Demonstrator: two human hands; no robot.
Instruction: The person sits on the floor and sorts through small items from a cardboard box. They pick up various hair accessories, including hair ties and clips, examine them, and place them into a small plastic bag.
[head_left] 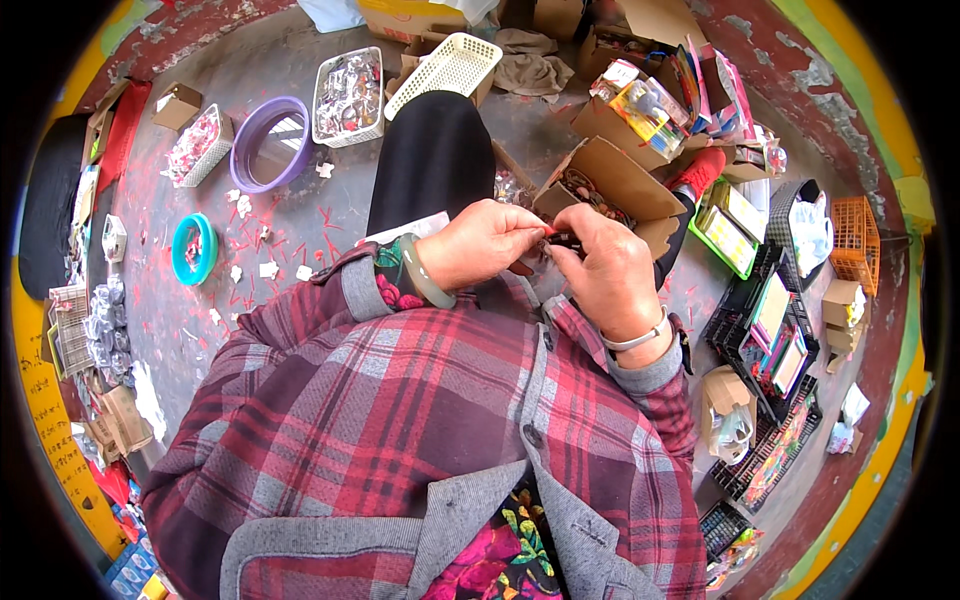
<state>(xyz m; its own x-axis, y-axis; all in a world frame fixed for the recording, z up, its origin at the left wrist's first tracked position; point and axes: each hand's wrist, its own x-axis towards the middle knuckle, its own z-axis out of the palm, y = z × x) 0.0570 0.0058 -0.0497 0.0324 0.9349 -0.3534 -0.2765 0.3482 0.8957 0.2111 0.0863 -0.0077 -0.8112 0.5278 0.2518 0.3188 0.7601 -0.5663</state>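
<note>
Both of my hands meet in front of my chest with their fingertips almost touching. My left hand [480,240] is closed in a pinch, a pale bangle round its wrist. Facing it, my right hand [612,268] also pinches, thumb against fingers, with a light band at the wrist. Something small and dark [565,240] shows between the fingertips, with a speck of red by the left ones; its kind I cannot make out. Just beyond my hands stands an open cardboard box [645,200] with small dark and reddish pieces inside.
On the floor to the left are a purple basin [240,160], a teal bowl [212,250] and a white basket of wrapped pieces [318,110]. A cream basket [455,62] lies beyond my knee. Black crates [745,310] stand at the right. Red scraps litter the floor.
</note>
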